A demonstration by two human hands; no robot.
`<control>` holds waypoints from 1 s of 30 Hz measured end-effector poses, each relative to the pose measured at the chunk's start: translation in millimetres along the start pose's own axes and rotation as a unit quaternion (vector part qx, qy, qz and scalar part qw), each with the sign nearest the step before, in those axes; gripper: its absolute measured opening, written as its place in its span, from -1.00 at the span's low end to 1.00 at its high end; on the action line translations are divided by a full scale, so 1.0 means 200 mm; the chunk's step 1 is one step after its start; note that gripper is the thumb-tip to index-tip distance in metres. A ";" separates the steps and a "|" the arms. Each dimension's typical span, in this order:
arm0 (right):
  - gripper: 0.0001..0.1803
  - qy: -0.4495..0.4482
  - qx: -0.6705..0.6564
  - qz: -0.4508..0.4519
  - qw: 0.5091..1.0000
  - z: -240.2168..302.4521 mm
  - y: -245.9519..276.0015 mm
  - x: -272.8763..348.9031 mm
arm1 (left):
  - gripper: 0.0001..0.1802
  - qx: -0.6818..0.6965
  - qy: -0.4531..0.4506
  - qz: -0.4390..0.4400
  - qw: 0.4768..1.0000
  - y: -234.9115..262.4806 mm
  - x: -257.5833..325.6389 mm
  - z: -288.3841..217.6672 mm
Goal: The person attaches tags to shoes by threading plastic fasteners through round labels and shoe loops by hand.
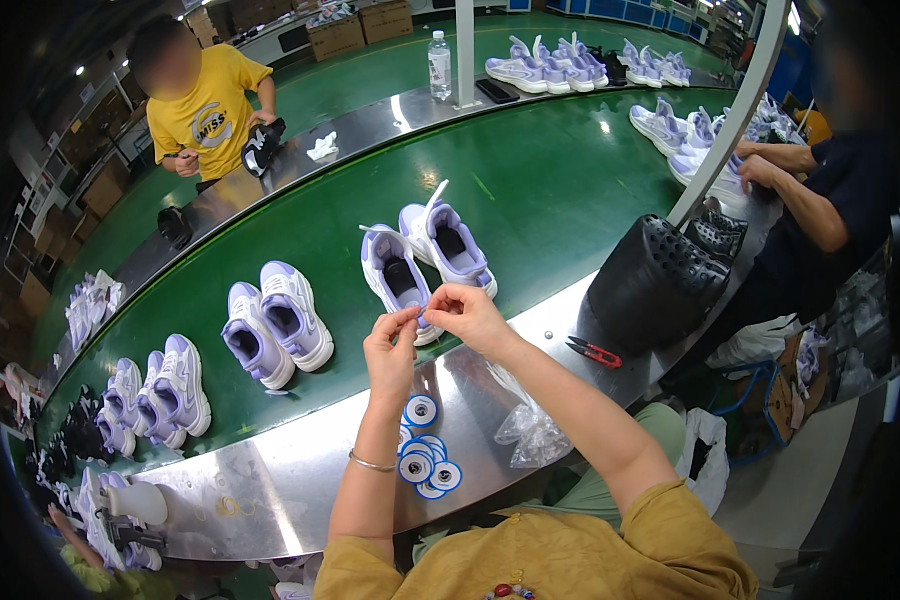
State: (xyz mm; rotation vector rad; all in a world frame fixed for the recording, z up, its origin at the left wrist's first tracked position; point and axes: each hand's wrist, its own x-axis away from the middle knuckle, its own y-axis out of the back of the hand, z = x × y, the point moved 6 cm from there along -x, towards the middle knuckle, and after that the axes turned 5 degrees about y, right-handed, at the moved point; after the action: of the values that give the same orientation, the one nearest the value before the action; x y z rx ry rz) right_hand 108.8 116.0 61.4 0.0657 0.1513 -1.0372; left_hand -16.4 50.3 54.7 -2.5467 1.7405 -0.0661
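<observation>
My left hand [390, 345] and my right hand [467, 313] are raised together over the metal ledge [290, 480], fingertips pinching one small blue-and-white sticker [421, 318] between them. Just behind them on the green conveyor belt [530, 190] stands a pair of white-and-lilac sneakers [425, 260], the nearer shoe partly hidden by my fingers. Below my left wrist lie several round blue-and-white sticker rolls [422, 455] on the ledge. My left wrist wears a thin bracelet.
More sneaker pairs [275, 325] sit left along the belt. Red snips [595, 351], a clear plastic bag [530, 430] and a black perforated basket [655, 285] are at my right. A person in yellow [205, 100] works across the belt; another person's arms [790, 195] work at right.
</observation>
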 end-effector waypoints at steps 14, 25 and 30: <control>-0.90 -0.007 -0.050 0.031 0.998 0.00 -0.02 -0.02 | -0.73 0.016 -0.035 0.030 0.999 -0.02 0.01 -0.04; -0.91 -0.021 -0.026 0.052 0.998 -0.02 0.02 -0.02 | -0.66 0.040 -0.024 0.037 0.998 -0.05 -0.01 -0.03; -0.92 -0.032 -0.020 0.071 0.997 -0.03 0.05 -0.02 | -0.62 0.034 -0.014 0.044 0.998 -0.08 -0.01 -0.01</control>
State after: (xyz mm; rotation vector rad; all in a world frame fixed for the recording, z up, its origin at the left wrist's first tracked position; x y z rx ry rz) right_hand 113.7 125.6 55.1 0.0062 0.1080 -0.8923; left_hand -3.0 58.3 57.9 -2.4090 1.8052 -0.0827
